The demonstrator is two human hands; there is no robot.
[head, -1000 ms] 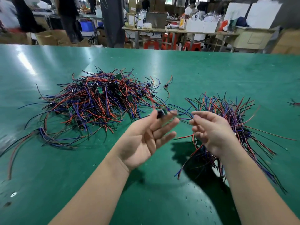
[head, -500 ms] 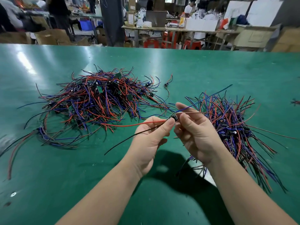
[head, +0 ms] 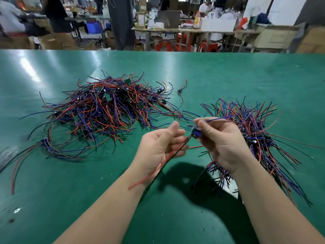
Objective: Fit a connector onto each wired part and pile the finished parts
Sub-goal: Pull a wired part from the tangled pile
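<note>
Holding one wired part (head: 194, 134) up between both hands over the green table (head: 228, 76)

Right hand (head: 221, 143) pinches the small dark and blue piece at the part's head, a blue wire running off to the right over its fingers; left hand (head: 161, 147) is curled loosely, with the part's red and black wires (head: 158, 169) crossing its palm and wrist, though I cannot tell if it grips them. Big tangled pile (head: 105, 110) lies to the left, a second pile (head: 255, 131) just behind the right hand
</note>
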